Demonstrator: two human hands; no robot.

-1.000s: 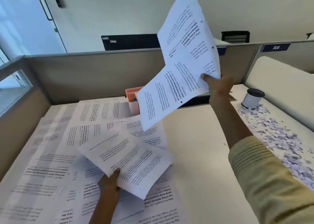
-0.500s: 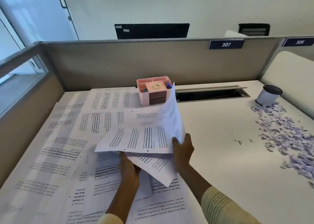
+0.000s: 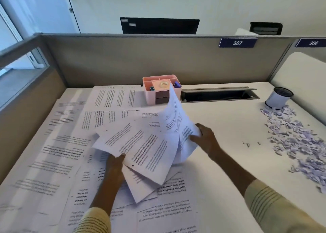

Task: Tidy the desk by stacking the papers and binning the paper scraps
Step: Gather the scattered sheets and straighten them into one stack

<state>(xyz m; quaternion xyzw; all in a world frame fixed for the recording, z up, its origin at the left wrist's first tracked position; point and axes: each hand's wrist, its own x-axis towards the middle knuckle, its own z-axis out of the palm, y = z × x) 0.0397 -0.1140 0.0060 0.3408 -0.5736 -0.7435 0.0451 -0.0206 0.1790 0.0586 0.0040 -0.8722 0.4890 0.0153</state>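
Observation:
I hold a loose bundle of printed papers (image 3: 148, 144) low over the desk, between both hands. My left hand (image 3: 115, 164) grips its near left edge, thumb on top. My right hand (image 3: 205, 139) grips the right edge, where one sheet (image 3: 176, 116) curls upward. Many more printed sheets (image 3: 67, 144) lie spread flat over the left half of the white desk (image 3: 220, 162). A pile of torn paper scraps (image 3: 296, 141) covers the desk's right side. A small white bin (image 3: 277, 98) with a dark rim stands behind the scraps.
A pink desk organiser (image 3: 161, 88) with tape and clips stands at the back centre, just behind the curled sheet. A cable slot (image 3: 218, 95) opens in the desk beside it. Grey partition walls (image 3: 141, 59) close the back and left; a white panel (image 3: 303, 70) is at right.
My right hand brought its raised sheets down from high above the desk onto the sheets in my left hand. Both hands now hold one bundle, lower and more spread than half a second ago.

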